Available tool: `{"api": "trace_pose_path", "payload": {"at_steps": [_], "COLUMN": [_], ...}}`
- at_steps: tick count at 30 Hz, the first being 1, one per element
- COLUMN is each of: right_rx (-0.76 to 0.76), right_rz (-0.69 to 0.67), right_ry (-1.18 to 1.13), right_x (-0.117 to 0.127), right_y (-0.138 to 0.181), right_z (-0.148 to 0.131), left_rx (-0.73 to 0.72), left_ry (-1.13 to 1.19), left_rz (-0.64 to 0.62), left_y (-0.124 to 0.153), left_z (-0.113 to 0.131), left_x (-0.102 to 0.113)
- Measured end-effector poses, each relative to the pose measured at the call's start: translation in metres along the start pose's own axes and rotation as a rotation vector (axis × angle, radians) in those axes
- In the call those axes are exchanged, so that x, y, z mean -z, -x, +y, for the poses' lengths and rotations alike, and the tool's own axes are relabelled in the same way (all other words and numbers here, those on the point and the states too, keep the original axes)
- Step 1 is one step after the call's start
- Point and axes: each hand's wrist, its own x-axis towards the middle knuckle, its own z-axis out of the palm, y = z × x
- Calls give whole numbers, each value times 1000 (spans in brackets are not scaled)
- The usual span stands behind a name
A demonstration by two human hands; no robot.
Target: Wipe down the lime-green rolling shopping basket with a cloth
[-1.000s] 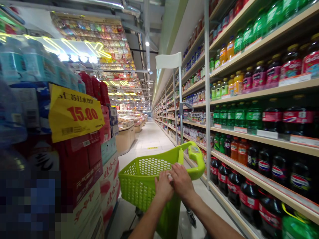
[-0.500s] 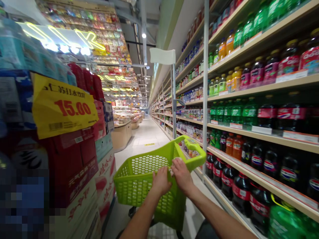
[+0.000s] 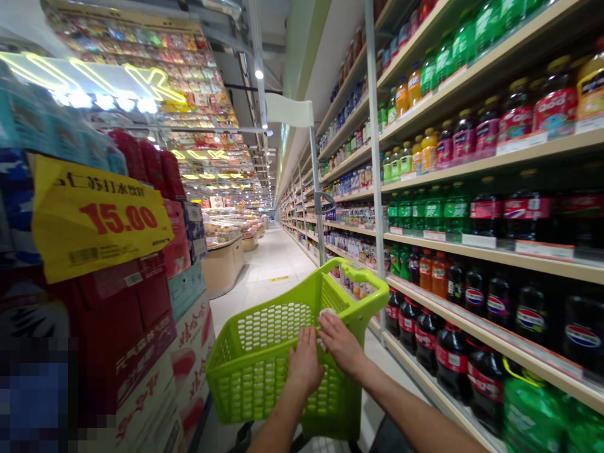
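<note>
A lime-green plastic shopping cart (image 3: 264,352) with a perforated basket stands in the aisle in front of me. My left hand (image 3: 306,365) rests on the cart's near rim, fingers curled over it. My right hand (image 3: 338,343) sits beside it on the rim, just under the green handle (image 3: 365,296), fingers closed on a small white thing I cannot make out. The two hands touch each other.
Shelves of soda bottles (image 3: 472,207) run along the right. On the left stand stacked red cartons (image 3: 141,314) and water bottles with a yellow 15.00 price sign (image 3: 99,217). The tiled aisle floor (image 3: 274,264) stretches ahead past low display counters (image 3: 221,264).
The view has shifted forward and rightward down the aisle. The cart has tilted and swung slightly left. Both hands have stayed together on its rim.
</note>
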Motion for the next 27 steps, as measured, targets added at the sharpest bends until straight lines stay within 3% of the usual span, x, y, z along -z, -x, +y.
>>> {"api": "trace_pose_path", "payload": {"at_steps": [2,5,7,9,13,15,18,22,24,27], "right_rx": [-52,-294,-384,-326,-54,-33,-97,-259,-285,-228], "right_rz": [-13,31,59,52,-16,-32,-35,97,150,126], "right_ry": [24,118,157,139,-2,-24,-10,27,27,-27], "right_x": [4,26,35,31,0,-6,8,42,50,46], "right_y": [-1,-4,-5,-3,-3,-6,-8,4,19,51], "right_z": [16,59,73,62,5,-7,15,59,60,34], "left_rx": [-10,-21,-18,-10,-14,-25,-24,-5,-5,-14], "left_ry": [-3,9,25,36,41,36,30,25,17,1], "left_rz": [-1,-3,3,14,19,21,27,30,42,47], "left_y": [2,4,4,3,3,3,5,8,8,8], "left_z": [0,1,2,2,0,-2,-3,-2,-1,-2], "left_x": [1,3,2,1,0,1,3,4,3,2]}}
